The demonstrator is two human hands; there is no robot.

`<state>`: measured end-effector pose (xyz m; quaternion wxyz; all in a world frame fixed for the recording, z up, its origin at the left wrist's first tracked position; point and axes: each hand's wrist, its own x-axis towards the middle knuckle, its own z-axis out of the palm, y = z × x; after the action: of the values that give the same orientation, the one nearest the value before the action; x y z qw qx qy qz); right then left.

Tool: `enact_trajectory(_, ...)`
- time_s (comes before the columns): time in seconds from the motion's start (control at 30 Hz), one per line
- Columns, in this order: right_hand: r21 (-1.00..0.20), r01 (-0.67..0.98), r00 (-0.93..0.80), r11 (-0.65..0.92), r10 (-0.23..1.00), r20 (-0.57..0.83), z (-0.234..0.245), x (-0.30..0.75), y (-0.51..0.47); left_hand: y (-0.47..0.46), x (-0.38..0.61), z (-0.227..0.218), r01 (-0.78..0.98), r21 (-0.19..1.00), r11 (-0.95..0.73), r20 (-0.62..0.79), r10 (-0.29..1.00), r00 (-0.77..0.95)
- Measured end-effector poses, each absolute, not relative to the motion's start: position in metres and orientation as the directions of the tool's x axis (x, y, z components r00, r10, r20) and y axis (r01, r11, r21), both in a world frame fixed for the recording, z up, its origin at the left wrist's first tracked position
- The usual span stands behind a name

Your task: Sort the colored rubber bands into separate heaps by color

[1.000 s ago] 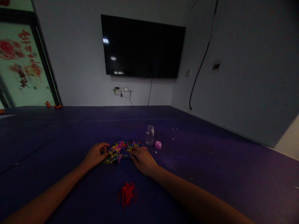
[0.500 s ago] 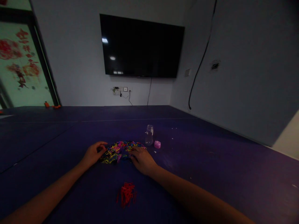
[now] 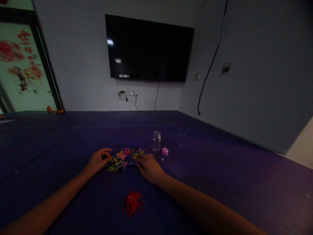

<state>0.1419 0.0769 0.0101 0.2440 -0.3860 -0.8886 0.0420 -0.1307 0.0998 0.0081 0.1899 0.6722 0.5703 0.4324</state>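
A spread pile of small multicoloured rubber bands (image 3: 123,156) lies on the purple surface between my hands. At its left edge is my left hand (image 3: 99,160), fingers curved and thumb apart from them, with nothing visible held. My right hand (image 3: 150,168) rests on the pile's right side. Its fingers are stretched over the bands, and the tips are partly lost among them. Closer to me sits a separate small heap of red rubber bands (image 3: 133,203). Behind my right hand a clear bottle (image 3: 156,142) stands upright without a lid, beside a pink cap (image 3: 164,151).
The purple floor (image 3: 220,182) carries scattered white scraps. A black television (image 3: 149,49) hangs on the far wall above sockets (image 3: 127,94) with cords. One long black cable (image 3: 210,65) dangles along the right wall. Small orange objects (image 3: 49,109) lie by the door at left.
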Motion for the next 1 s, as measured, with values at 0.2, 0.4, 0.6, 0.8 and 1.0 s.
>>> enact_trajectory(0.2,-0.273,0.673,-0.57,0.687,0.718,0.401,0.0092,0.1421,0.077,0.0991,-0.1296,0.0096,0.599,0.752,-0.276,0.372,0.927,-0.04)
enact_trajectory(0.4,-0.268,0.666,-0.583,0.696,0.71,0.395,0.0098,0.142,0.0768,0.0983,-0.1305,0.0134,0.646,0.718,-0.259,0.401,0.913,-0.08)
enact_trajectory(0.6,-0.264,0.668,-0.583,0.695,0.71,0.394,0.01,0.1421,0.0764,0.0959,-0.1297,0.0159,0.608,0.744,-0.277,0.407,0.91,-0.083)
enact_trajectory(0.8,-0.268,0.663,-0.587,0.699,0.708,0.393,0.0102,0.1426,0.0767,0.0951,-0.1285,0.0174,0.621,0.748,-0.235,0.39,0.913,-0.124)
enact_trajectory(1.0,-0.275,0.671,-0.576,0.689,0.717,0.392,0.0103,0.1425,0.0762,0.0938,-0.1276,0.0177,0.714,0.676,-0.18,0.375,0.919,-0.123)
